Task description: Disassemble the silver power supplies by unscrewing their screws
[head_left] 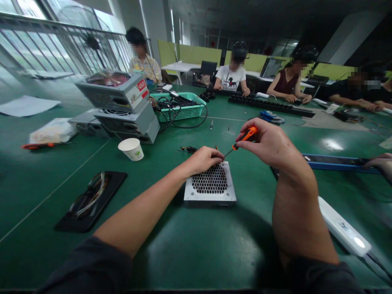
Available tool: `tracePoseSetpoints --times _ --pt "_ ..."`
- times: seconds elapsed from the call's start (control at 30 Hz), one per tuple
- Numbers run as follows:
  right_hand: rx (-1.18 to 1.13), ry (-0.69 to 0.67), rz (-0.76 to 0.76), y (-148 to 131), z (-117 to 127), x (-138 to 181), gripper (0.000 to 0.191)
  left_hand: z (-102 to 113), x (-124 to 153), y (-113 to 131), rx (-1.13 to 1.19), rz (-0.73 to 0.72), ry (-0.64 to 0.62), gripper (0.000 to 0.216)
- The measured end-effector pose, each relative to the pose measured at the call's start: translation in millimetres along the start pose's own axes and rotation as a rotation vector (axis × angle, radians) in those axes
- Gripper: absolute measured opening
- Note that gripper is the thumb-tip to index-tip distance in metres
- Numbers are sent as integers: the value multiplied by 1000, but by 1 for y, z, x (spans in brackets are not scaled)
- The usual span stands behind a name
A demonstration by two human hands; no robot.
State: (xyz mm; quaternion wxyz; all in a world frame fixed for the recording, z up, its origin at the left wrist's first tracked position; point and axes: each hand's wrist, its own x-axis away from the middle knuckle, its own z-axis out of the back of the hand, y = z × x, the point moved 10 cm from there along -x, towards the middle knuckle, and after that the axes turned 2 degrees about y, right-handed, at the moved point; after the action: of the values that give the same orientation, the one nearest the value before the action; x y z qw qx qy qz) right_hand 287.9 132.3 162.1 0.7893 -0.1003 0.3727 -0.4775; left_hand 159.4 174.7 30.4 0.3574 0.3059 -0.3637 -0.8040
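A small silver power supply unit (pixel 210 195) with a honeycomb grille lies on the green table in front of me. My left hand (pixel 204 161) rests over its far edge, fingers closed together against it. An orange and black screwdriver (pixel 248 135) is gripped in my right hand (pixel 263 141), tilted so that its shaft slopes down to the left. Its tip meets the unit's far edge beside my left fingertips; the exact contact point is too small to make out. A bundle of dark cables (pixel 189 149) lies just behind the unit.
Left stand stacked power supplies (pixel 122 92), a paper cup (pixel 131 149) and a black tray with glasses (pixel 90 200). Behind is a green basket (pixel 190 107) of cables. A white power strip (pixel 344 226) and blue bar (pixel 333 162) lie right. Several people sit across the table.
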Motion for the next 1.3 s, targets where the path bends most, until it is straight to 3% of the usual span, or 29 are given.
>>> tracePoseSetpoints --times 0.23,0.47,0.87,1.3 --pt "134 -75 67 -19 -5 7 19 -2 -1 -3 -3 -4 15 21" --pt "196 32 103 -32 -7 7 32 -5 0 1 9 -13 -19 20" --pt "232 5 118 -35 -17 8 44 -11 3 20 -189 -202 18 13" --pt "256 -49 147 -36 -29 8 37 -14 1 18 -293 -173 26 15"
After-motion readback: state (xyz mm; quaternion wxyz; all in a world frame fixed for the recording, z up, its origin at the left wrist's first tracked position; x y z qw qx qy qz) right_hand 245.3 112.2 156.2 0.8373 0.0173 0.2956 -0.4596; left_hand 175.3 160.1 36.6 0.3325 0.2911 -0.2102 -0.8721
